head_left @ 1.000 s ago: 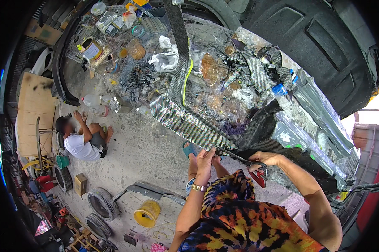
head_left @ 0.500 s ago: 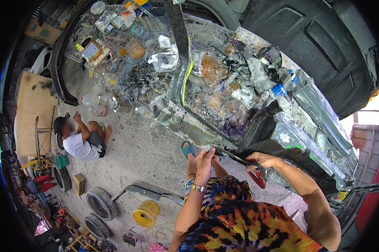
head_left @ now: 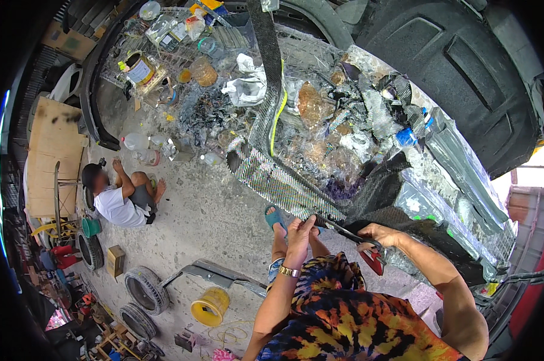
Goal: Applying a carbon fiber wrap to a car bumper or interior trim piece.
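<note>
My left hand, with a gold-coloured watch at the wrist, pinches the near edge of a woven carbon-fibre sheet. This silvery black sheet wraps the corner of a long curved part, whose dark arm runs away over the table with a yellow-green edge. In my right hand is a pair of scissors with a red and black handle. Its long dark blade points left along the sheet's edge, towards my left fingertips. Whether the blades bite into the sheet is hard to see.
Scraps of woven fabric, a white cloth and a can clutter the table. A dark moulded panel stands at far right. On the floor, a person sits at left, with tyres and a yellow bucket nearer.
The view has shifted slightly, so most things sit a little further right and lower. Both hands keep their places at the sheet's edge, with the scissors still in the right one.
</note>
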`<state>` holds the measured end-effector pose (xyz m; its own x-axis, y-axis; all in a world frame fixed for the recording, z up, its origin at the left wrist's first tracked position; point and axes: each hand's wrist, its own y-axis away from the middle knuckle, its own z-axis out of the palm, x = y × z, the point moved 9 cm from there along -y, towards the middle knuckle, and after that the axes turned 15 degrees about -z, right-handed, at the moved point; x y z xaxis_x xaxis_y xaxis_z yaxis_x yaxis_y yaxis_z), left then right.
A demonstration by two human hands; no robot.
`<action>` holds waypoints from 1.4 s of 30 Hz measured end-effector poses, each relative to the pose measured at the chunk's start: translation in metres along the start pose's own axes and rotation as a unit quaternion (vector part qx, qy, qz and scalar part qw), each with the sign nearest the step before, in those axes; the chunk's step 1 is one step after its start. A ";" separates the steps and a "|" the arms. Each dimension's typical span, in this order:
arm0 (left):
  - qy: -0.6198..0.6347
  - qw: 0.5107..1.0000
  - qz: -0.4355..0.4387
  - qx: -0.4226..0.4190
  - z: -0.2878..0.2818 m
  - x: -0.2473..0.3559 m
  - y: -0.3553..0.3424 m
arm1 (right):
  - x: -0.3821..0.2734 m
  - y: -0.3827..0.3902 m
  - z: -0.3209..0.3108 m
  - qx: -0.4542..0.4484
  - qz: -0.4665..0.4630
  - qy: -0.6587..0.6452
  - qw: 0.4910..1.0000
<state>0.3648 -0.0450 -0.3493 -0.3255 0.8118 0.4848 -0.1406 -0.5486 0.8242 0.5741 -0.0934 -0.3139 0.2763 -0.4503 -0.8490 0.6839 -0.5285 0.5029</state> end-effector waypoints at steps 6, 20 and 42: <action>0.022 1.000 -0.009 -0.011 0.001 0.003 0.001 | -0.002 -0.003 -0.007 -0.039 -0.007 0.069 0.997; -0.005 1.000 0.011 0.012 -0.004 0.016 0.001 | -0.008 -0.012 0.005 -0.030 0.017 -0.009 0.999; 0.005 0.997 0.045 0.059 -0.027 0.024 -0.014 | -0.023 0.001 -0.003 -0.052 -0.015 0.041 0.998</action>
<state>0.3336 -0.0227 -0.3571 -0.3409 0.7586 0.5553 0.0002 -0.5906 0.8069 0.5710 -0.0815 -0.2946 0.3053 -0.3724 -0.8764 0.7579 -0.4622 0.4604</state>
